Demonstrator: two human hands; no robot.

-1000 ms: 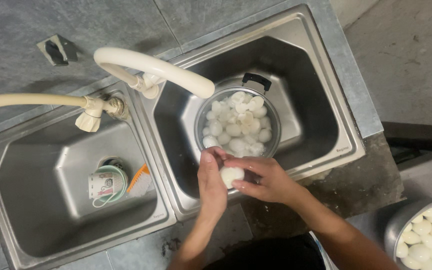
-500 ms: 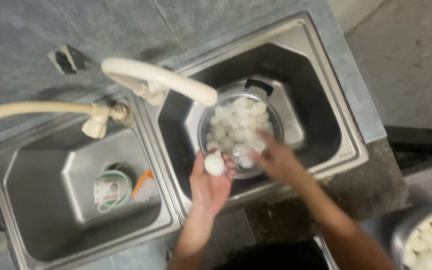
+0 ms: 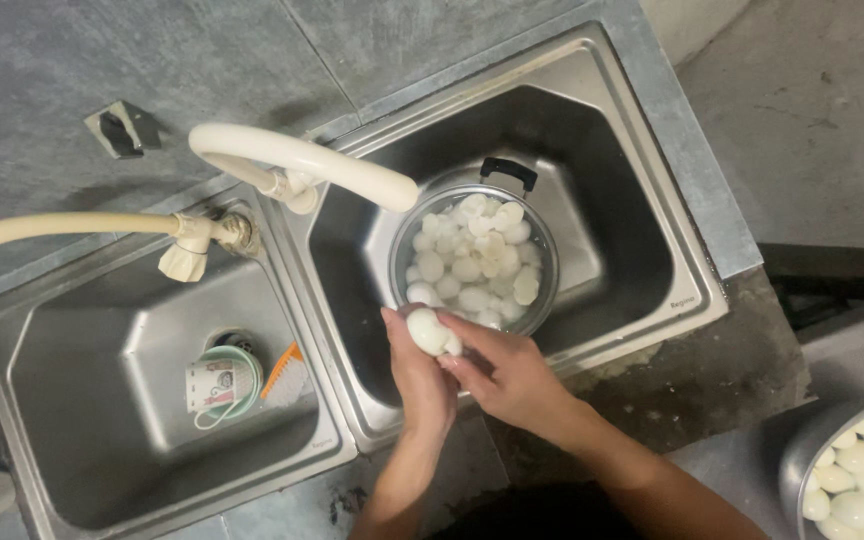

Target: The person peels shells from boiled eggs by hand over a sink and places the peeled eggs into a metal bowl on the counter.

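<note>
Head view: left hand (image 3: 420, 385) and right hand (image 3: 507, 375) both clasp one white egg (image 3: 429, 331).

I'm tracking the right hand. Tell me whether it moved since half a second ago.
Yes. The right hand pulled back from over the pot in the sink to the near rim, meeting the egg.

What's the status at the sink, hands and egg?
Left hand and right hand both on one egg, over right sink. Pot of eggs just beyond. Nothing blocking.
</note>
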